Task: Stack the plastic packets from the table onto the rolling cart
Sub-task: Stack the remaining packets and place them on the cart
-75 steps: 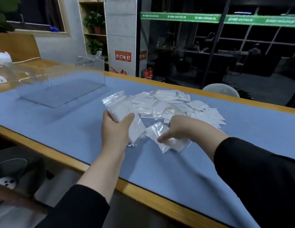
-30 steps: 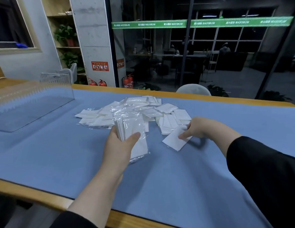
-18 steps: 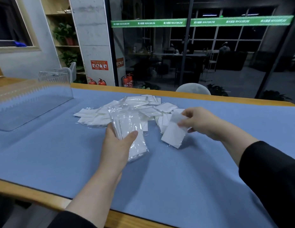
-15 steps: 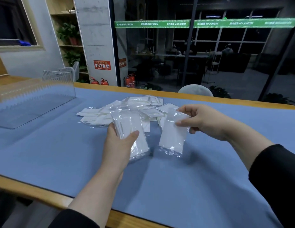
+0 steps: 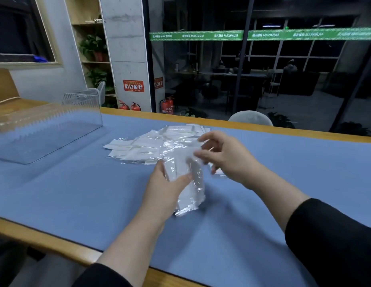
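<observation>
Now packets (image 5: 185, 179) between both hands.

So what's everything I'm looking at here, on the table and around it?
bundle of packets: one bundle, clear plastic with white inside, held upright above the mat.
loose packets: a heap too overlapped to count, white and clear, on the mat behind the bundle.
mat: one, blue, covering the table top.
table: one, wooden edge showing along the near and far sides.
clear box: one, transparent, far left of the mat.
fire extinguishers: about four, red, on the floor beyond the table.
chair back: one, grey, behind the far edge.
potted plants: green, on the shelves at the back left.
left hand: grips the bundle.
right hand: fingers curled at the bundle's top; blurred.
</observation>
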Motion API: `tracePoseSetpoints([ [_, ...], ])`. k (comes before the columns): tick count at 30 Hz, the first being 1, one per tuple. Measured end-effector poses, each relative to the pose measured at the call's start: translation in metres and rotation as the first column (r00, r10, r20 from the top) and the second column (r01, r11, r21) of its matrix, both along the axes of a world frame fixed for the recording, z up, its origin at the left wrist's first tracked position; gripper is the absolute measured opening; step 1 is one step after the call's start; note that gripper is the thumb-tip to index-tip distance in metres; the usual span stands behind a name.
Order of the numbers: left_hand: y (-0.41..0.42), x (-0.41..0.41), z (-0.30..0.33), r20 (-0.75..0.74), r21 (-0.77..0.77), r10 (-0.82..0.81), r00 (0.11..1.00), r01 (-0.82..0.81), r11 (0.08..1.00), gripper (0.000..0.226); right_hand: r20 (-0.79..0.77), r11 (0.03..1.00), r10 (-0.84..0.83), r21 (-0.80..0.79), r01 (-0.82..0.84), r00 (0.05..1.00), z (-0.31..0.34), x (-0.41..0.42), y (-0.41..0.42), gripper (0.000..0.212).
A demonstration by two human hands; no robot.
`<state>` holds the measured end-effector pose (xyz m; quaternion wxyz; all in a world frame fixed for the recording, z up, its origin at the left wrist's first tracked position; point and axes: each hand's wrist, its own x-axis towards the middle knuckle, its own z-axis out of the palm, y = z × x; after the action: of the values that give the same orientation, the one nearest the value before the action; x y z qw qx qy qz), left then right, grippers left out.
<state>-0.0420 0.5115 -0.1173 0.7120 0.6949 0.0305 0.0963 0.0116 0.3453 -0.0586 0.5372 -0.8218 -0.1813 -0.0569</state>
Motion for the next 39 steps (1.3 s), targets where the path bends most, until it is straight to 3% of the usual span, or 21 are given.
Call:
tracePoseSetpoints([
  [2, 0.003, 0.000, 0.008, -0.010, -0.078, 0.046, 0.999, -0.047, 0.996, 0.054, 0.088, 0.962, -0.256, -0.077, 0.263, 0.963, -0.001, 0.011, -0.021, 0.029],
  [4, 0.009, 0.005, 0.024, 0.020, -0.098, 0.086, 0.996, -0.083, 0.992, 0.050, 0.089, 0.866, -0.419, -0.260, 0.427, 0.904, -0.007, 0.024, -0.051, 0.045],
  [6, 0.010, 0.019, 0.041, 0.077, -0.130, 0.070, 0.995, -0.059, 0.990, 0.037, -0.006, 0.760, -0.455, -0.523, 0.385, 0.890, -0.021, 0.036, -0.074, 0.074],
  [8, 0.000, 0.035, 0.052, 0.057, -0.160, 0.038, 0.998, -0.028, 0.987, 0.033, -0.061, 0.680, -0.452, -0.669, 0.299, 0.890, -0.037, 0.048, -0.084, 0.096],
  [12, -0.039, 0.058, 0.042, -0.071, -0.264, -0.093, 0.993, 0.071, 0.962, 0.035, -0.133, 0.738, -0.453, -0.611, 0.287, 0.881, -0.044, 0.064, -0.087, 0.100],
  [15, -0.045, 0.070, 0.031, -0.102, -0.318, -0.067, 0.993, 0.031, 0.948, 0.040, -0.149, 0.713, -0.397, -0.672, 0.202, 0.906, -0.043, 0.077, -0.086, 0.106],
  [20, -0.028, 0.077, 0.038, 0.083, -0.228, 0.105, 0.991, -0.084, 0.970, 0.042, -0.175, 0.670, -0.323, -0.736, 0.094, 0.930, -0.041, 0.091, -0.070, 0.122],
  [26, -0.021, 0.083, 0.037, 0.162, -0.187, 0.242, 0.957, -0.211, 0.959, 0.028, -0.218, 0.546, -0.291, -0.837, -0.026, 0.931, -0.042, 0.095, -0.047, 0.135],
  [30, -0.022, 0.083, 0.033, 0.150, -0.155, 0.220, 0.964, -0.196, 0.968, 0.032, -0.132, 0.602, -0.313, -0.793, 0.089, 0.941, -0.046, 0.098, -0.036, 0.129],
  [32, -0.025, 0.082, 0.031, 0.141, -0.157, 0.191, 0.971, -0.168, 0.973, 0.026, -0.111, 0.613, -0.359, -0.777, 0.144, 0.927, -0.048, 0.100, -0.034, 0.114],
  [35, -0.027, 0.082, 0.030, 0.135, -0.160, 0.157, 0.978, -0.135, 0.978, 0.024, 0.023, 0.543, -0.425, -0.793, 0.275, 0.905, -0.054, 0.105, -0.035, 0.083],
  [39, -0.028, 0.081, 0.030, 0.154, -0.178, 0.109, 0.982, -0.081, 0.981, 0.022, 0.164, 0.451, -0.393, -0.823, 0.345, 0.905, -0.050, 0.107, -0.034, 0.044],
])
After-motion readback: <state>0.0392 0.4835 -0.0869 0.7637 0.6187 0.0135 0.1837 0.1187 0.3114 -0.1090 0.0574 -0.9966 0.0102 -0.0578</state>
